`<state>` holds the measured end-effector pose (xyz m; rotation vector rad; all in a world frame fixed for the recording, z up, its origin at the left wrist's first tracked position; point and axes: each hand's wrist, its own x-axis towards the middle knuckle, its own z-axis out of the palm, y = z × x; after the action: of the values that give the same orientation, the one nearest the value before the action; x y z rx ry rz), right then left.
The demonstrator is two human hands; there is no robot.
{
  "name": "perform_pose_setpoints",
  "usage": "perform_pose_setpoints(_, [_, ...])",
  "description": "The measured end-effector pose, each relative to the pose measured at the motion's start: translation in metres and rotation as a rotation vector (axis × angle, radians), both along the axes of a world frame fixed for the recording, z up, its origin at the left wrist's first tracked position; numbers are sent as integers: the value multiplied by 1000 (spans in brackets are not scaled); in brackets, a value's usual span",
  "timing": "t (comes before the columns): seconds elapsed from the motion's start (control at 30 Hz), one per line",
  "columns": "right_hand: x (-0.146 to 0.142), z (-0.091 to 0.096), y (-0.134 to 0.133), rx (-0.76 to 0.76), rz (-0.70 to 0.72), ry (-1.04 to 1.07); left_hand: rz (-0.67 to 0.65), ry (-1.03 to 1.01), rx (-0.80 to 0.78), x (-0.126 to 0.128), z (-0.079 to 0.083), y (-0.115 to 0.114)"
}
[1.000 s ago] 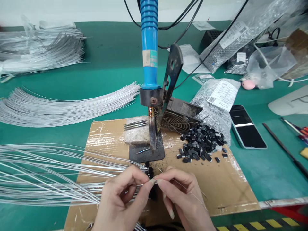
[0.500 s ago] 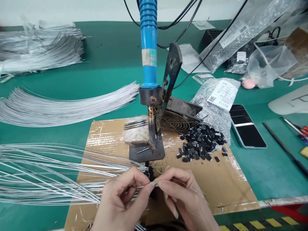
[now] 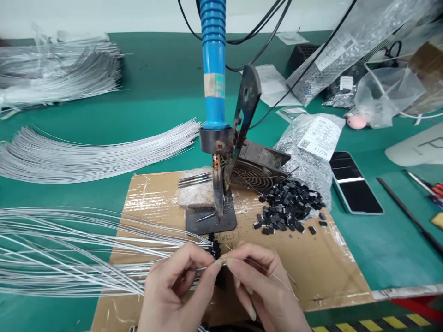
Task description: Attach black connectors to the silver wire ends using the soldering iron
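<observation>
In front of me, my left hand point(image 3: 183, 286) pinches a thin wire between thumb and forefinger. Its fingertips almost meet those of my right hand point(image 3: 263, 281), which is closed in a pinch at the wire's end. A fine silvery strand point(image 3: 290, 277) sticks out past the right fingers; what exactly lies between the fingertips is too small to make out. Behind the hands, a bundle of white wires point(image 3: 86, 249) ends in small black connectors point(image 3: 213, 245). Just beyond, a blue-handled soldering iron point(image 3: 213, 64) is held tip-down in a metal stand point(image 3: 246, 101).
A cardboard sheet point(image 3: 321, 272) lies under the work. On its right is a heap of small black connectors point(image 3: 290, 203), beside a dark fan point(image 3: 258, 173). Loose wires point(image 3: 104, 157) lie at left. A phone point(image 3: 358, 184) and a labelled bubble bag point(image 3: 311, 143) lie at right.
Almost nothing differs. Both hands hold the same pinch and have shifted very slightly left; the view has tipped a little.
</observation>
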<state>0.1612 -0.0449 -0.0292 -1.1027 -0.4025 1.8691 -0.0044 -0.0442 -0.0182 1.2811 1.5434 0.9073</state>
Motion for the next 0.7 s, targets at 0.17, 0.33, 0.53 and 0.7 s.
perform_pose_setpoints(0.17, [-1, 0, 0, -5, -11, 11, 16, 28, 61, 3, -1, -2])
perform_pose_setpoints(0.33, [2, 1, 3, -29, 10, 13, -4, 22, 32, 2, 1, 0])
perform_pose_setpoints(0.53, [6, 1, 4, -32, 50, 14, -21, -27, -85, 0, 1, 0])
perform_pose_setpoints(0.7, [7, -3, 4, -21, 54, 35, 17, -68, -205, 4, 9, 4])
